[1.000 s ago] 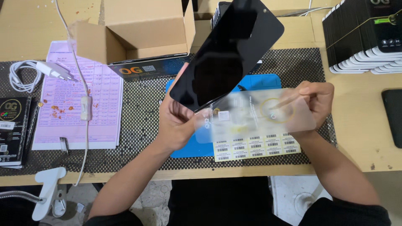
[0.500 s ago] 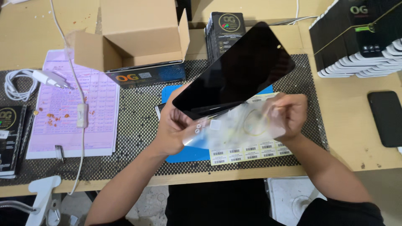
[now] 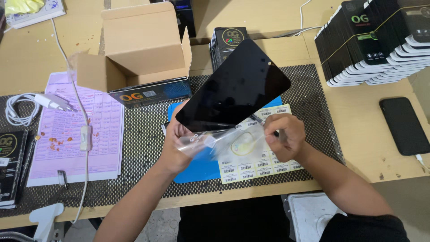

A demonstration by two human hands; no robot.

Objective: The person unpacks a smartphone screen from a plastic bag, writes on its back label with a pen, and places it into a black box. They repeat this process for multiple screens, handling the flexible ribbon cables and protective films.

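My left hand [image 3: 178, 145] holds a black glass screen panel [image 3: 234, 88] by its lower edge, tilted up over the mat. My right hand [image 3: 283, 136] pinches one end of a clear plastic film sleeve [image 3: 228, 142] that stretches between both hands, just under the panel. Below the hands lie a blue pad [image 3: 201, 168] and a sheet of barcode stickers [image 3: 257, 166] on the black mesh mat [image 3: 143, 134].
An open cardboard box [image 3: 139, 49] stands at the back left. A pink paper form [image 3: 78, 130], a white charger cable [image 3: 27, 105] and black packets [image 3: 11, 161] lie left. Stacked black boxes [image 3: 376, 40] and a dark phone [image 3: 404, 125] sit right.
The panel has swung from steeply upright to a lower, flatter tilt. My right hand has drawn the film closer toward the left hand. The view has shifted slightly.
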